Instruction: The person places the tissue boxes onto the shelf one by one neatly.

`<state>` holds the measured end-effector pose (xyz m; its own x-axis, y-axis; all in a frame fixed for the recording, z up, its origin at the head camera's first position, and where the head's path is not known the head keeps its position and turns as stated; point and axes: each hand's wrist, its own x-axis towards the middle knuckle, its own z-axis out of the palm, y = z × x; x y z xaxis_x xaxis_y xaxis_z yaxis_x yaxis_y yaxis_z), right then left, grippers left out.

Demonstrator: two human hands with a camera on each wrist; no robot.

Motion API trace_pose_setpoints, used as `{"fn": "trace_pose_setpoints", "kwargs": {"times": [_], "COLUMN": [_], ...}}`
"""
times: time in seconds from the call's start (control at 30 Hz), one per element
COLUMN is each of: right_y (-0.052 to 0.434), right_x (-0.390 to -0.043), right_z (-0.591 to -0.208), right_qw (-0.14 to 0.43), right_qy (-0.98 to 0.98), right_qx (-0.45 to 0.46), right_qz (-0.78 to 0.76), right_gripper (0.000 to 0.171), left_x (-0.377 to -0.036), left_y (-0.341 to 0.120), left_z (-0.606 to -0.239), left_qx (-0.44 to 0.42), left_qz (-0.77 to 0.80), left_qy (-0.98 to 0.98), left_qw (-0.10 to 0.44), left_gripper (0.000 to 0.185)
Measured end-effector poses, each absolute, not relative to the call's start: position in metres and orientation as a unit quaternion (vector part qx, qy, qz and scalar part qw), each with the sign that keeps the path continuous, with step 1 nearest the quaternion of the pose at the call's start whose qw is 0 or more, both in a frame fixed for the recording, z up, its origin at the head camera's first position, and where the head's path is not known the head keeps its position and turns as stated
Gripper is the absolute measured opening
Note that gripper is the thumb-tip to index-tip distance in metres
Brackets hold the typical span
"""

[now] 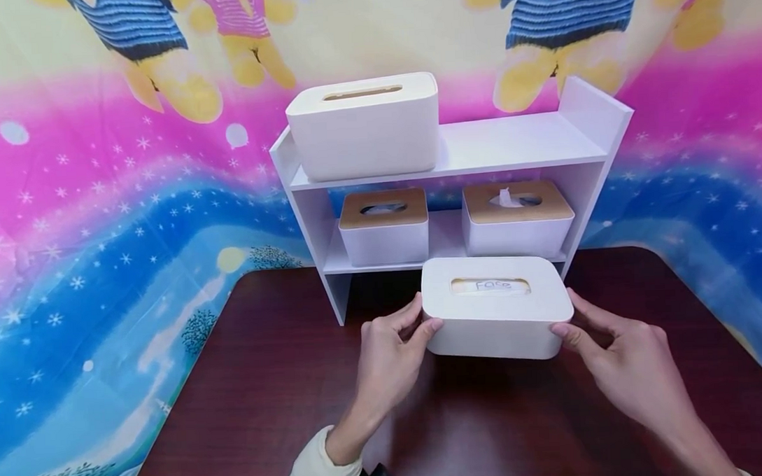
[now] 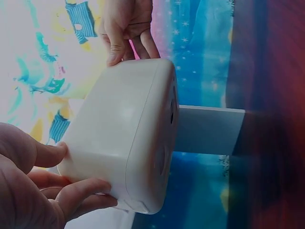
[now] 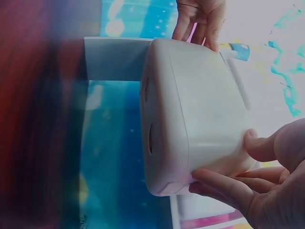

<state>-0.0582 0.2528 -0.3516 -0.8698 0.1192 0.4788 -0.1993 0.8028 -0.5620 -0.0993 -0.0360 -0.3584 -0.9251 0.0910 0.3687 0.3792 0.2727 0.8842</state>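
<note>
- White plastic tissue box (image 1: 495, 307) sits on the dark red worktop (image 1: 273, 389), just in front of the white shelf unit (image 1: 510, 146), its slotted lid facing up.
- Left hand (image 1: 388, 360) is clamped on the box's left end, thumb on the near edge and fingers curled round the far side; the left wrist view confirms this.
- Right hand (image 1: 618, 359) grips the right end the same way, thumb at the lid seam.
- I judge the step in hand to be a two-handed hold on the box, which looks barely off the worktop or resting on it; I cannot tell which.
- Any lift calls for even pressure at both ends, since the lid is a separate piece.
- Top shelf: a matching white box (image 1: 364, 123) fills the left half; the right half is open, bounded by a raised side panel (image 1: 593, 104).
- Lower shelf holds two wood-lidded boxes (image 1: 384, 226) (image 1: 516, 218) with a narrow gap between.
- Worktop offers free room left, right and toward me; its far edge meets the hanging patterned cloth (image 1: 91, 241).
</note>
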Motion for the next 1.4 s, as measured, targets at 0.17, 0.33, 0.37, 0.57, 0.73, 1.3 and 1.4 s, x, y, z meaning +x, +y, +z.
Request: {"fn": "trace_pose_setpoints", "kwargs": {"times": [0.17,0.33,0.37,0.57,0.73,1.3,1.4], "right_y": [0.255,0.258,0.258,0.257,0.257,0.272,0.279], "right_x": [-0.059,-0.058,-0.058,-0.057,-0.058,-0.074,-0.08], "right_z": [-0.338,-0.325,-0.322,-0.301,-0.281,-0.232,-0.23], "right_qw": [0.254,0.269,0.269,0.222,0.219,0.305,0.305], "right_qy": [-0.914,-0.905,-0.904,-0.922,-0.926,-0.873,-0.861], "right_qx": [0.026,0.038,0.038,0.013,0.013,0.093,0.104], "right_qz": [0.314,0.328,0.33,0.316,0.307,0.37,0.393], "right_gripper": [0.057,0.056,0.056,0.061,0.06,0.055,0.057], "left_x": [-0.101,-0.1,-0.1,-0.1,-0.101,-0.109,-0.109], "left_y": [-0.037,-0.038,-0.038,-0.04,-0.041,-0.038,-0.037], "left_z": [-0.342,-0.326,-0.323,-0.306,-0.289,-0.228,-0.221], "left_qx": [-0.159,-0.172,-0.175,-0.186,-0.189,-0.224,-0.233], "left_qz": [-0.58,-0.573,-0.57,-0.554,-0.544,-0.535,-0.531], "left_qy": [-0.79,-0.792,-0.793,-0.799,-0.804,-0.789,-0.785], "left_qw": [0.118,0.121,0.124,0.142,0.149,0.2,0.217], "left_gripper": [0.053,0.054,0.054,0.053,0.053,0.055,0.054]}}
